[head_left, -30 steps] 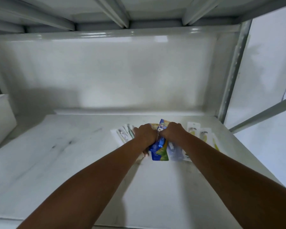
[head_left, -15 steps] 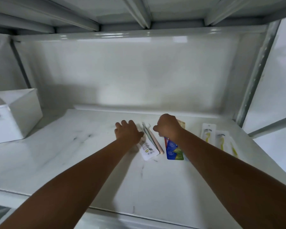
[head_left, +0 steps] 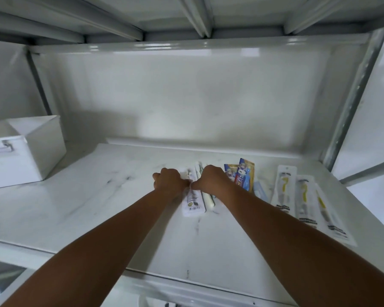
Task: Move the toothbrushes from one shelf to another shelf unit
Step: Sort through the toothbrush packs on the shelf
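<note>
Head cam grip: both hands sit knuckles-up on the white toothbrush packs [head_left: 192,201] in the middle of the shelf [head_left: 80,196]. The left hand [head_left: 169,182] has its fingers curled over the top end of the pack with the barcode label, and the right hand [head_left: 211,179] is curled over the slimmer packs right beside it. They look clamped on the packs, but the fingertips are hidden underneath, so take that as a guess.

Thumbs: nearly touching each other over the gap between the packs.

Next out: a blue and orange pack [head_left: 242,177] lies at 3 o'clock from the right hand, just beside it, with a pale blue one partly tucked under the forearm.

Further right: three clear packs with yellow brushes [head_left: 304,196], fanned out toward 4 o'clock, untouched.

Far left: a white metal box [head_left: 31,149] at 9 o'clock, well apart from everything.

Where it stands: looks like the bundle is being gathered or squared up, not lifted yet.

How I'd do it: squeeze the white packs together as one stack before lifting since the slick wrappers slide, pinch near the middle rather than the top end, and keep the right wrist off the blue pack so it doesn't get dragged along.
</note>
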The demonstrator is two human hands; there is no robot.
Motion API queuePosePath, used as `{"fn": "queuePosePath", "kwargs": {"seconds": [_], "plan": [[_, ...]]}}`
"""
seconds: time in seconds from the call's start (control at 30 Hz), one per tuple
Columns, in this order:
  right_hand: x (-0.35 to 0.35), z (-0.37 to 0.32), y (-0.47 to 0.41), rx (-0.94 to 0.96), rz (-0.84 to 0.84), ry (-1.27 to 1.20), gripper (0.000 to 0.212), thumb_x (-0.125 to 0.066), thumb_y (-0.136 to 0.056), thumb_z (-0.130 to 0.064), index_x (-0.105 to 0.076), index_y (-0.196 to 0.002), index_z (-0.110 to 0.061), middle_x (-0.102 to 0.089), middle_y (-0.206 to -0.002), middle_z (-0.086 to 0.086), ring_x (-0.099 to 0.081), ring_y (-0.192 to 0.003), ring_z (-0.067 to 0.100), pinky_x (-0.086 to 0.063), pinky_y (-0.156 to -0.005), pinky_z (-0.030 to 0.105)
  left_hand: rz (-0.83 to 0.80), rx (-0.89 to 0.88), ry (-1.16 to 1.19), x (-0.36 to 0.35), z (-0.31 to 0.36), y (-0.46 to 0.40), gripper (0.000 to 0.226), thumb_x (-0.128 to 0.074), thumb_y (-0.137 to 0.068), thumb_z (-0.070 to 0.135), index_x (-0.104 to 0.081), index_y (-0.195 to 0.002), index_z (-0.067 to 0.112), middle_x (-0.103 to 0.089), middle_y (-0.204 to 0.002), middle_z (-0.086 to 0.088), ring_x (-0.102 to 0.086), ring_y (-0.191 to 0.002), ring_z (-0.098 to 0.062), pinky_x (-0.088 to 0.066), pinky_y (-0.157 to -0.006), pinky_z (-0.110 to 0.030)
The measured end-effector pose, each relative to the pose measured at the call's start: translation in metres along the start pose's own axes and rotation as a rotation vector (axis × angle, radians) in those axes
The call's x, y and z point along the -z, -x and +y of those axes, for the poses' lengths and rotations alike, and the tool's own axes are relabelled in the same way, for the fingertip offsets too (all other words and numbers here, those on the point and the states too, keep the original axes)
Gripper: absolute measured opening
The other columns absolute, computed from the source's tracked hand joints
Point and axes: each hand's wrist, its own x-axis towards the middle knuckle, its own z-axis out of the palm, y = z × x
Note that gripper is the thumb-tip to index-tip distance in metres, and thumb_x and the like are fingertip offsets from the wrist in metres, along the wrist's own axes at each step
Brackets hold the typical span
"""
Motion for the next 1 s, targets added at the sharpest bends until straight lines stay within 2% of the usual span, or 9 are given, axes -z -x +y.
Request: {"fn": "queuePosePath", "kwargs": {"seconds": [0.1, 0.2, 0.43, 0.53, 0.6, 0.67, 0.73, 0.83, 1.0], "plan": [[-0.001, -0.006, 0.003, -0.018, -0.025, -0.041, 0.038, -0.069, -0.083, -0.035, -0.042, -0.065, -0.014, -0.052, -0.067, 0.0, -0.064, -0.084, 0.026, -0.035, -0.048, 0.02, 0.003, 0.019, 0.191, 0.003, 0.0, -0.002, 0.02, -0.069, -0.072, 0.035, -0.066, -0.085, 0.02, -0.065, -0.11, -0.011, -0.051, -0.112, -0.029, -0.034, -0.068, -0.026], [0.001, -0.009, 0.002, -0.04, -0.013, -0.118, 0.039, -0.072, -0.08, -0.038, -0.045, -0.066, -0.014, -0.066, -0.088, 0.009, -0.067, -0.09, 0.027, -0.037, -0.049, 0.024, 0.034, -0.001, 0.409, 0.01, -0.001, -0.003, 0.028, -0.076, -0.068, 0.019, -0.066, -0.094, 0.018, -0.069, -0.109, -0.008, -0.064, -0.101, -0.024, -0.05, -0.081, -0.029], [0.024, -0.003, 0.004, -0.147, -0.11, -0.657, 0.028, -0.066, -0.087, -0.028, -0.061, -0.083, -0.001, -0.062, -0.065, 0.012, -0.051, -0.031, 0.014, -0.037, -0.036, 0.015, 0.039, -0.001, 0.881, 0.028, 0.021, 0.002, 0.034, -0.08, -0.067, 0.01, -0.06, -0.094, 0.014, -0.067, -0.104, -0.014, -0.066, -0.095, -0.03, -0.052, -0.087, -0.033], [0.043, 0.006, 0.006, -0.131, -0.066, -0.857, 0.017, -0.068, -0.085, -0.018, -0.062, -0.078, -0.003, -0.063, -0.07, 0.015, -0.053, -0.047, 0.018, -0.04, -0.047, 0.024, -0.02, -0.057, 1.027, 0.03, 0.047, 0.011, 0.037, -0.078, -0.073, 0.013, -0.06, -0.105, 0.007, -0.066, -0.1, -0.014, -0.066, -0.091, -0.032, -0.055, -0.09, -0.041], [0.063, 0.02, 0.009, -0.132, -0.003, -0.853, 0.017, -0.068, -0.085, -0.009, -0.058, -0.071, -0.005, -0.061, -0.072, 0.018, -0.051, -0.051, 0.021, -0.038, -0.045, 0.023, -0.087, -0.128, 1.068, 0.025, 0.068, 0.018, 0.038, -0.076, -0.075, 0.016, -0.06, -0.108, 0.004, -0.066, -0.101, -0.018, -0.066, -0.086, -0.033, -0.056, -0.08, -0.039], [0.088, 0.042, 0.015, -0.164, 0.076, -0.787, 0.019, -0.068, -0.084, -0.003, -0.056, -0.068, -0.006, -0.059, -0.069, 0.019, -0.051, -0.052, 0.023, -0.037, -0.045, 0.022, -0.193, -0.195, 1.043, 0.013, 0.092, 0.025, 0.03, -0.072, -0.081, 0.012, -0.058, -0.107, 0.007, -0.063, -0.095, -0.017, -0.062, -0.075, -0.028, -0.051, -0.067, -0.031], [0.114, 0.069, 0.025, -0.233, 0.147, -0.665, 0.018, -0.067, -0.083, -0.001, -0.058, -0.069, -0.005, -0.06, -0.057, 0.014, -0.057, -0.048, 0.02, -0.036, -0.045, 0.02, -0.25, -0.247, 0.956, -0.004, 0.111, 0.031, 0.028, -0.072, -0.083, 0.013, -0.055, -0.106, 0.011, -0.064, -0.093, -0.014, -0.061, -0.075, -0.024, -0.05, -0.069, -0.029], [0.145, 0.115, 0.046, -0.384, 0.2, -0.385, 0.021, -0.064, -0.082, 0.0, -0.058, -0.062, 0.0, -0.058, -0.043, 0.01, -0.054, -0.031, 0.012, -0.035, -0.039, 0.016, -0.051, -0.326, 0.596, -0.026, 0.117, 0.027, 0.027, -0.072, -0.081, 0.024, -0.058, -0.102, 0.015, -0.067, -0.097, -0.006, -0.059, -0.084, -0.018, -0.043, -0.076, -0.024], [0.158, 0.157, 0.067, -0.561, 0.087, -0.048, 0.023, -0.071, -0.08, -0.007, -0.061, -0.06, 0.0, -0.06, -0.051, 0.012, -0.049, -0.044, 0.019, -0.034, -0.045, 0.019, 0.165, -0.111, -0.004, -0.024, 0.07, 0.017, 0.055, -0.063, -0.083, 0.044, -0.047, -0.125, 0.013, -0.05, -0.127, -0.01, -0.044, -0.121, -0.031, -0.041, -0.093, -0.039]]}}
